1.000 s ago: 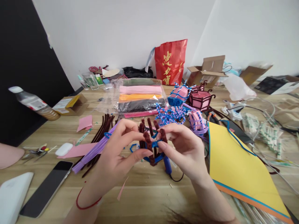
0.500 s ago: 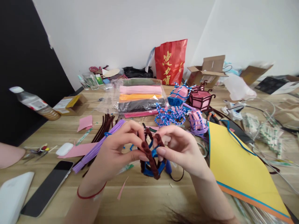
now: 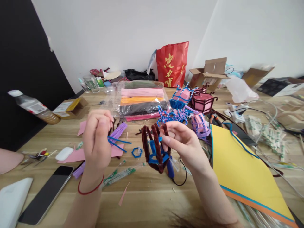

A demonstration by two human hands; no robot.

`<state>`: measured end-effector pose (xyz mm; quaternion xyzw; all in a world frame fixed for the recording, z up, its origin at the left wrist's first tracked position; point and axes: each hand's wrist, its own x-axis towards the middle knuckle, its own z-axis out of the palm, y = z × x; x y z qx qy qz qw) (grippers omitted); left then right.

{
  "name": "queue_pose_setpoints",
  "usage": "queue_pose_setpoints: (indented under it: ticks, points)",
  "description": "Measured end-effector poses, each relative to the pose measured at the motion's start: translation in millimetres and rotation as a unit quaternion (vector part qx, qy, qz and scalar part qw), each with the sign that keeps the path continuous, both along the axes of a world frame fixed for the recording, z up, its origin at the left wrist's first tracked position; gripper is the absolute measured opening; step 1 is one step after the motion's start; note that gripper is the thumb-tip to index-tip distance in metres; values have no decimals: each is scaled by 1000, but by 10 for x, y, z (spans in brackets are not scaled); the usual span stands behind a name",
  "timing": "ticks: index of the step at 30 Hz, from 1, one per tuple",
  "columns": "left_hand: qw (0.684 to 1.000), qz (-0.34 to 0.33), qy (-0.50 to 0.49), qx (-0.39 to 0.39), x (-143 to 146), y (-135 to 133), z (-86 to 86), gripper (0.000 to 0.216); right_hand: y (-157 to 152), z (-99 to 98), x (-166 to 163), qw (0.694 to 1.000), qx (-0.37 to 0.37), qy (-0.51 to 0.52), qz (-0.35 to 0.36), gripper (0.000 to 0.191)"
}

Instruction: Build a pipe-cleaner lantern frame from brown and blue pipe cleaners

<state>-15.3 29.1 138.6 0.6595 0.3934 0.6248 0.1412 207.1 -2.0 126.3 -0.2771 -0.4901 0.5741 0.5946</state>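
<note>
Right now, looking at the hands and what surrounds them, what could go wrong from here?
The brown-and-blue frame is held by the right hand with a grip near its top, so its stems might bend or slip. Behind it lies a blue corded tool; its black cord could snag. The small blue hexagon on the table might get brushed aside.

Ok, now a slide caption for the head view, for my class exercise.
Right hand holds up a brown-and-blue fuzzy frame over a wooden table, left hand apart from it.

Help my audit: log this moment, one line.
left hand: curled, contents unclear | right hand: holds brown-blue frame | nearby: blue hexagon
</note>
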Motion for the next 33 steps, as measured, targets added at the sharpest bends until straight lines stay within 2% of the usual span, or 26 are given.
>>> queue_pose_setpoints:
  ticks: [3,7,12,20,25,27,33]
  points:
    - [993,51,97,32,-49,-1,14,40,-12,4,5,1000,0,3,-1,22]
    - [991,38,127,32,-67,30,10,43,-16,12,12,1000,3,-2,-11,22]
    - [986,31,155,46,-45,58,10,22,-29,16,1,1000,18,12,-11,20]
    - [984,9,173,44,-55,19,12,7,-77,11,-3,999,31,-16,-27,21]
    - [986,-30,160,34,-32,-1,27,12,-102,18,-13,999,40,0,-32,21]
    - [989,-38,143,32,-10,-20,27,21,-108,22,-13,998,43,-5,-36,21]
    - [984,-16,170,54,4,-56,35,42,-118,37,-2,997,48,-25,-52,20]
